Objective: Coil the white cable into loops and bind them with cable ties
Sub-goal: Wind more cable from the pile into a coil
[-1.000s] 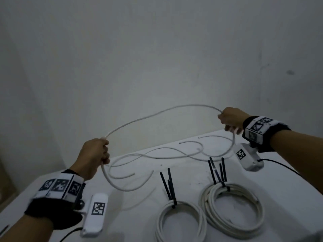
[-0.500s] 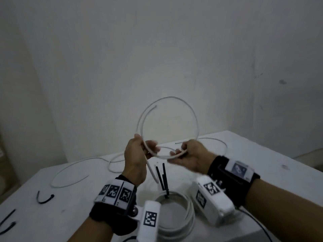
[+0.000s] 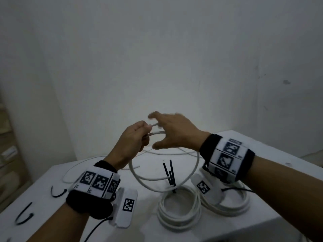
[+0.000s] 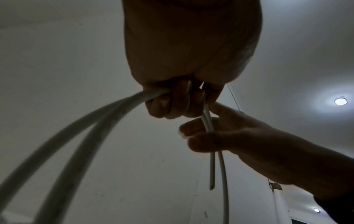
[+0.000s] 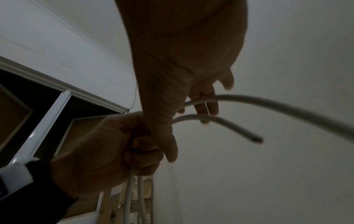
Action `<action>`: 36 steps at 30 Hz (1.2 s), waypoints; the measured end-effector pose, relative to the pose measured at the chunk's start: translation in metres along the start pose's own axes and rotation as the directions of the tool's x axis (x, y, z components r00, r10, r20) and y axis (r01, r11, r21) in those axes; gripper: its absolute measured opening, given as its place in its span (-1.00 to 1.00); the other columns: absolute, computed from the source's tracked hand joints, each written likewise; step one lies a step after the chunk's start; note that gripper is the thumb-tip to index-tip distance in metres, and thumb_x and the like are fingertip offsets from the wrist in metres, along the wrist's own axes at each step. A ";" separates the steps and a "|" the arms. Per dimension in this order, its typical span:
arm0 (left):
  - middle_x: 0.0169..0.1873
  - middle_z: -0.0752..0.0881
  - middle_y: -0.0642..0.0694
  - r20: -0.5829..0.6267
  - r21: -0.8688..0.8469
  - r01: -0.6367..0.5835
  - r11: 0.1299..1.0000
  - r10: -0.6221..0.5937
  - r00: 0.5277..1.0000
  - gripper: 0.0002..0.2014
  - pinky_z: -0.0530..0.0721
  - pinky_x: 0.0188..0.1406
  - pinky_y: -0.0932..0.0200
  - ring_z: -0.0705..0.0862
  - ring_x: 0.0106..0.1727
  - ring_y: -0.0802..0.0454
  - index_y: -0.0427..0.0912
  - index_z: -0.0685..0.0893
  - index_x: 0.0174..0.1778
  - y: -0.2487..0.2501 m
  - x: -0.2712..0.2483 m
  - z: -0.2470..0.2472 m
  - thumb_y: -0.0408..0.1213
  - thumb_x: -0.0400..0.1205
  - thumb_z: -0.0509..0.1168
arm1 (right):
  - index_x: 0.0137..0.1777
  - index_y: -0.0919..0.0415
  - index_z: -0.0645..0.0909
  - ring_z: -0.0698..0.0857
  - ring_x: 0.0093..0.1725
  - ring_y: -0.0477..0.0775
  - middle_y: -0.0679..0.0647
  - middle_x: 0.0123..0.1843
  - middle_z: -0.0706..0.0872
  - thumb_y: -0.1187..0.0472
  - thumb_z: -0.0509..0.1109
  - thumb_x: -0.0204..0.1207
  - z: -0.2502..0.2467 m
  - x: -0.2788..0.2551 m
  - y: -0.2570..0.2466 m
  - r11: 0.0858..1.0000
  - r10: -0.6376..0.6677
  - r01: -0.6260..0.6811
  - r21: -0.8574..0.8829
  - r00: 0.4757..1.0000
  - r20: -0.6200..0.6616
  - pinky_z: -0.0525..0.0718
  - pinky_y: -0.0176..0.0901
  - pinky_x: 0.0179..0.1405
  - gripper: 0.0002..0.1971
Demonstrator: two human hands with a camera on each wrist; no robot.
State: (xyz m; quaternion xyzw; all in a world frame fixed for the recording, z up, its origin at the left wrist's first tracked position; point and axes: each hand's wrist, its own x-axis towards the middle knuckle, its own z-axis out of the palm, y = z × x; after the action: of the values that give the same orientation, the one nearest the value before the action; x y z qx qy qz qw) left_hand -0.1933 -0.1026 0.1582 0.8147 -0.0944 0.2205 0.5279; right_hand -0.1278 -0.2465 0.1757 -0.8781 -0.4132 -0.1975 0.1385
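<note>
Right, mid-coil: the left hand point(image 3: 130, 145) sits centre frame in the head view, fingers point(image 4: 168, 103) clenched round the white cable point(image 3: 164, 179), bunching two strands at one spot so the loop keeps its shape while more gets fed in. The loop hangs below the fist, lower centre, above the desk point(image 3: 52, 203) w/o resting on it. The right hand point(image 3: 176, 135) is just right of the left, fingers point(image 3: 154, 115) spread and mostly straight, blurred; in the left wrist view the strands run down across its fingers and the thumb looks laid against them, more a light guide than a grip, prob. so the cable can slide as the next turn is laid. A cut end point(image 5: 256, 139) pokes free in the right wrist view, right of centre. The rest of the cable point(image 3: 78, 165) trails over the desk behind the hands, centre-left, so plenty is left to wind. Two finished coils, the nearer coil point(image 3: 178, 208) at lower centre and the other coil point(image 3: 232, 201) partly under the right wrist, lie flat on the desk, the nearer with black tie tails point(image 3: 169, 173) sticking up. Spare black cable ties point(image 3: 57, 193) lie at lower left, near enough to grab once this coil is done. Binding not started for this one.
</note>
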 end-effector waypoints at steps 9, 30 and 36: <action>-0.27 0.79 -0.38 -0.207 -0.197 0.121 0.973 -0.162 0.965 -0.74 0.68 -0.50 0.04 0.69 -0.44 -0.25 -0.24 0.40 -0.26 -0.018 -0.011 -0.047 -0.29 0.75 0.04 | -0.43 0.11 0.34 0.20 -0.60 -0.03 -0.04 -0.59 0.27 0.21 0.41 0.53 0.001 0.002 0.031 0.472 0.211 -0.275 0.838 0.958 0.196 0.23 -0.30 -0.62 -0.64; -0.30 0.80 -0.17 0.235 0.280 0.238 0.930 -0.307 0.922 -0.53 0.73 -0.28 0.05 0.76 -0.32 -0.11 -0.31 0.70 -0.11 0.007 0.009 -0.043 0.04 0.74 0.10 | -0.40 0.13 0.31 0.17 -0.59 -0.06 -0.05 -0.58 0.28 0.28 0.28 0.58 0.021 0.008 0.007 0.494 0.048 -0.276 0.824 0.955 0.292 0.12 -0.29 -0.62 -0.67; -0.22 0.78 -0.33 0.075 -0.060 0.241 0.969 -0.237 0.969 -0.56 0.77 -0.38 -0.07 0.75 -0.31 -0.18 -0.45 0.65 -0.10 -0.011 -0.001 -0.035 -0.13 0.78 0.07 | -0.36 0.22 0.42 0.45 -0.59 0.07 0.08 -0.57 0.50 0.10 0.18 0.70 0.044 -0.001 0.011 0.524 0.071 -0.247 0.815 0.966 0.247 0.57 -0.13 -0.57 -0.62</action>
State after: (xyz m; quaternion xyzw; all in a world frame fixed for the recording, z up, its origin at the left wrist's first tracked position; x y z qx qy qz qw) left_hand -0.1990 -0.0667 0.1606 0.8086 -0.0207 0.1245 0.5747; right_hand -0.1095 -0.2360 0.1361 -0.7518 -0.3855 0.1198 0.5214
